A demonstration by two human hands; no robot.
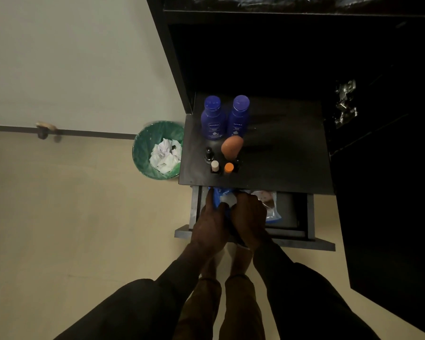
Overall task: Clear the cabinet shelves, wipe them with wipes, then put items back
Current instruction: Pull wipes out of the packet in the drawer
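Both my hands are over the pulled-out drawer (302, 217) below the black shelf (280, 155). My left hand (210, 227) and my right hand (249, 217) hold a blue wipes pack (219, 195) between them, with a white bit showing at its top. A second clear-and-blue packet (270, 204) lies in the drawer beside my right hand. On the shelf stand two blue Nivea bottles (212, 119), an orange egg-shaped sponge (232, 146), a dark dropper bottle (208, 155) and small vials with white (215, 165) and orange (228, 167) caps.
A green-lined bin (142, 148) with crumpled white wipes stands on the floor left of the cabinet. The open cabinet door with a metal hinge (345, 104) is at the right. Pale floor lies to the left; my legs are below.
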